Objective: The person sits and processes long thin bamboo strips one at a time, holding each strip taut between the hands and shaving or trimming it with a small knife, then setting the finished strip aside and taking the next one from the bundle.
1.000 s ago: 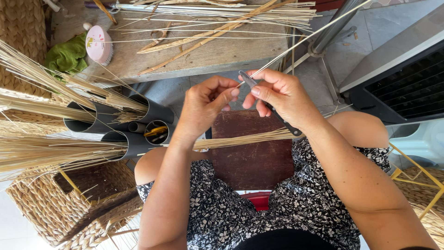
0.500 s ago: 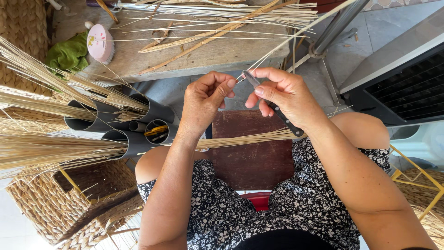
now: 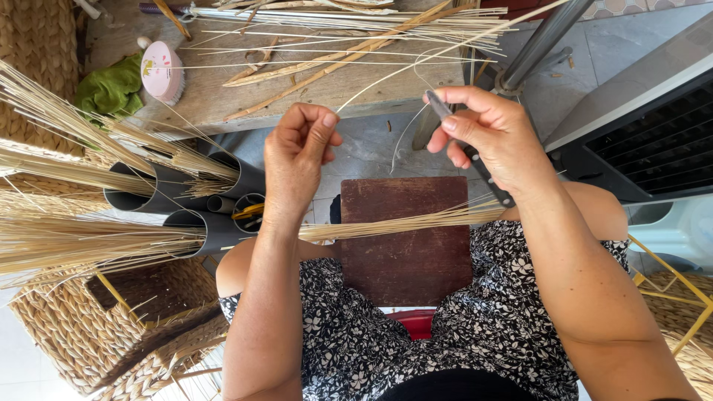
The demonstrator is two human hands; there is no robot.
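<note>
- Head view: left hand pinches a thin pale straw strand between clenched fingers.
- Right hand grips a small knife touching the strand, above a brown board on the lap.
- Straw bundles in grey tubes lie left; a wooden counter lies beyond.

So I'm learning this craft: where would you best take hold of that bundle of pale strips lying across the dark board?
Probably at the middle of the bundle, from above, where it crosses the dark wooden board. There the strips lie tight and level; toward the right end they fan out under the right hand, which holds a knife. The left hand pinches a single thin strip.
</note>
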